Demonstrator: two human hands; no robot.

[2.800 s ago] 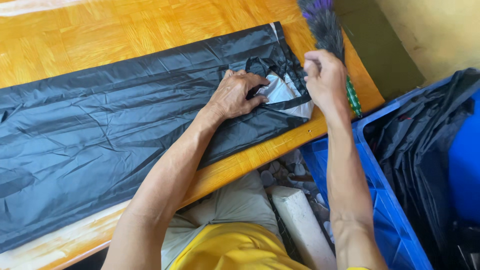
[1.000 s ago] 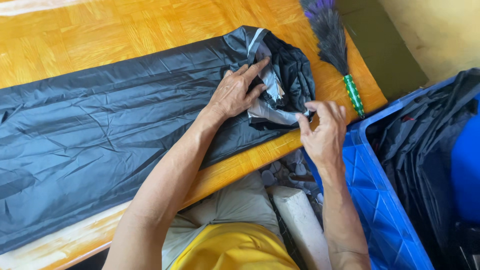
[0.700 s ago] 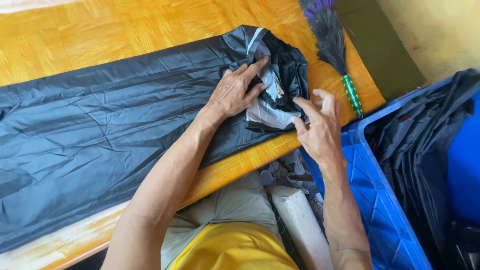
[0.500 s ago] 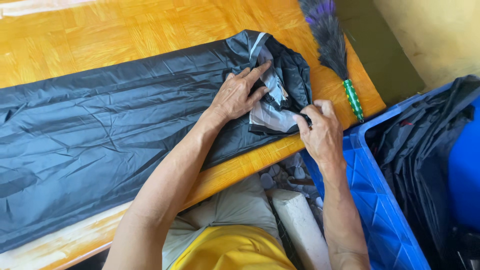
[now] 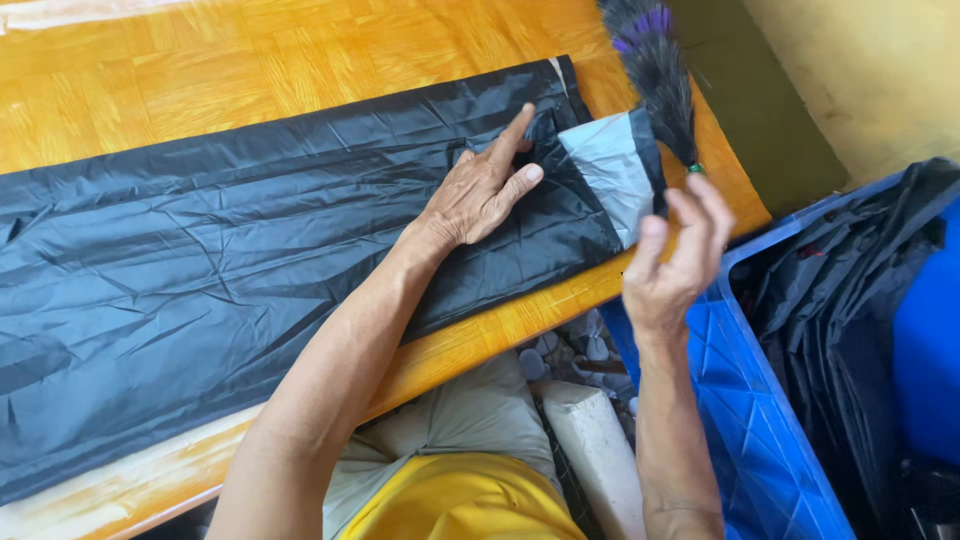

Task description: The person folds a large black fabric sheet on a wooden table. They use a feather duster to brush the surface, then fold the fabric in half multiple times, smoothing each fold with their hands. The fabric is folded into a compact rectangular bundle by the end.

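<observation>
A long piece of dark grey fabric lies folded lengthwise across the wooden table. My left hand presses flat on it near its right end, fingers spread. At that end a flap shows its light grey inner side. My right hand hovers just off the table's right edge, fingers loosely curled, beside the flap; whether it pinches the fabric edge is unclear.
A feather duster with dark and purple bristles lies at the table's right end. A blue plastic crate at the right holds more dark fabric. A white post stands by my knees.
The bunched right end of the fabric has been spread flat. My right hand has drawn back off it to the table's edge. My left hand still presses the fabric.
</observation>
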